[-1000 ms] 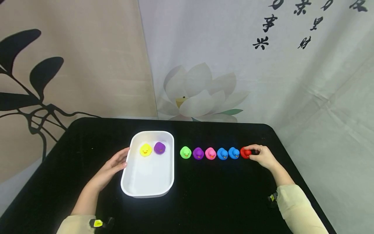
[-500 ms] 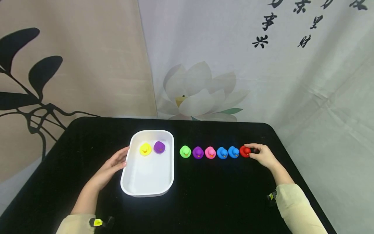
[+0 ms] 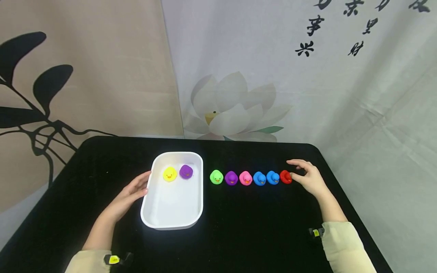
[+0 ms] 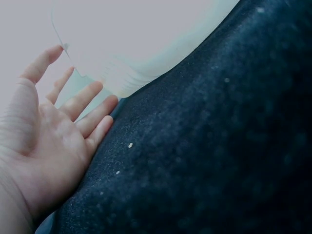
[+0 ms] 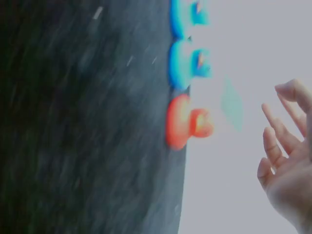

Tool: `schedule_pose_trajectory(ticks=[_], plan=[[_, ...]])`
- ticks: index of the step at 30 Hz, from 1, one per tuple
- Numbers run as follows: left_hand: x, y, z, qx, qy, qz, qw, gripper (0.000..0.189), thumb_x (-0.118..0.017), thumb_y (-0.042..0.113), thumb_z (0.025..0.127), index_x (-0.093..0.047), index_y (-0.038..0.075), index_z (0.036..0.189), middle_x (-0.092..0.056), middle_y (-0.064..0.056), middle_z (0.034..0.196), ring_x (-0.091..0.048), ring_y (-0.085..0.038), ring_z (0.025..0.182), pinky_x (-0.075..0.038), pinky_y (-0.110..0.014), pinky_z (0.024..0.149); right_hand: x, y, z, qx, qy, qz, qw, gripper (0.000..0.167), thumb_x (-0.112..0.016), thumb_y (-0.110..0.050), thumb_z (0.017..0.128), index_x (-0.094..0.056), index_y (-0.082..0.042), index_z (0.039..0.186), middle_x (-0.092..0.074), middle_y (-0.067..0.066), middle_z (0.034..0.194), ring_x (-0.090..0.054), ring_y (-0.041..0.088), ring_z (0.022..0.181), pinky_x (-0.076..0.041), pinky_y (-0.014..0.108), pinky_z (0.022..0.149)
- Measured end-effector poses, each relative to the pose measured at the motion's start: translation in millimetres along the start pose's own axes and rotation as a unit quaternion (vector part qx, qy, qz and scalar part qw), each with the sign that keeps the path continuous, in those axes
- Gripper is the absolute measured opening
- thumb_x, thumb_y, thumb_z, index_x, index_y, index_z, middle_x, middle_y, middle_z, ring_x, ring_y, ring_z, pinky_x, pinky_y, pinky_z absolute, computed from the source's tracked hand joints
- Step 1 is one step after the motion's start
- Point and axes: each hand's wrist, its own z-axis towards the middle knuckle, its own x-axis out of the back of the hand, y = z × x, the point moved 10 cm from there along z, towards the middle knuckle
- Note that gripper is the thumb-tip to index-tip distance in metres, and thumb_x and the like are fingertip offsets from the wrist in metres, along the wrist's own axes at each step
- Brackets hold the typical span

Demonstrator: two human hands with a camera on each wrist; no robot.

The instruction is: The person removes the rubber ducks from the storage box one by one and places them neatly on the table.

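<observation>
At the right end of a row of rubber ducks stands a red duck (image 3: 285, 177). Just right of it is my right hand (image 3: 312, 180), thumb and fingers spread apart; the right wrist view shows a gap between this hand and the red duck (image 5: 180, 123). My left hand (image 3: 131, 193) rests its fingertips at the left side of a white tray (image 3: 172, 212), fingers extended, as the left wrist view also shows. Inside the tray lie a yellow duck (image 3: 170, 174) and a purple duck (image 3: 186, 171).
Left of the red duck, the row holds two blue ducks, one (image 3: 259, 178) beside the other (image 3: 272, 177), then a pink duck (image 3: 246, 178), a purple duck and a green duck (image 3: 216, 177). A black cloth (image 3: 239, 227) covers the table. Printed curtains (image 3: 239, 57) hang behind.
My right hand has let go of the red duck, spread its fingers and drawn back slightly to the right. The duck stays at the row's end. My left hand has not moved.
</observation>
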Motion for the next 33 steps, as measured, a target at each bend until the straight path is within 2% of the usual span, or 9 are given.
schedule_pose_trajectory(ticks=[7,14,24,33], plan=[[-0.6,0.6,0.3,-0.003,0.0,-0.002,1.0,0.059,-0.053,0.016,0.097,-0.027,0.014,0.15,-0.029,-0.015,0.153,-0.03,-0.041,0.136,-0.028,-0.065,0.099,-6,-42,-2.5,0.035,0.023,0.01,0.9991,0.036,-0.071,-0.006,0.085,-0.065,-0.007,0.12,-0.06,0.012,0.124,-0.048,0.026,0.1,-0.036,0.04,0.077],[-1.5,2.0,0.5,-0.005,-0.001,-0.003,1.0,0.059,-0.053,0.016,0.097,-0.027,0.013,0.15,-0.029,-0.016,0.153,-0.03,-0.041,0.136,-0.027,-0.065,0.099,-21,-76,-3.2,0.067,0.033,0.018,0.997,0.034,-0.074,-0.009,0.084,-0.066,-0.008,0.118,-0.062,0.008,0.12,-0.049,0.021,0.1,-0.041,0.033,0.08],[-0.3,1.9,-0.6,-0.005,0.0,-0.001,1.0,0.058,-0.052,0.015,0.097,-0.027,0.013,0.15,-0.029,-0.016,0.153,-0.032,-0.042,0.134,-0.027,-0.066,0.099,-49,-117,0.6,0.08,0.037,0.06,0.9943,0.035,-0.078,-0.011,0.081,-0.069,-0.01,0.114,-0.063,0.002,0.115,-0.048,0.016,0.099,-0.039,0.04,0.083],[-1.6,1.9,0.2,-0.005,-0.001,-0.002,1.0,0.059,-0.052,0.016,0.097,-0.027,0.013,0.15,-0.03,-0.015,0.152,-0.031,-0.041,0.135,-0.027,-0.067,0.098,-78,-151,8.3,0.106,0.034,0.109,0.9878,0.04,-0.081,-0.013,0.077,-0.069,-0.009,0.115,-0.064,0.004,0.115,-0.05,0.023,0.103,-0.037,0.044,0.087]])
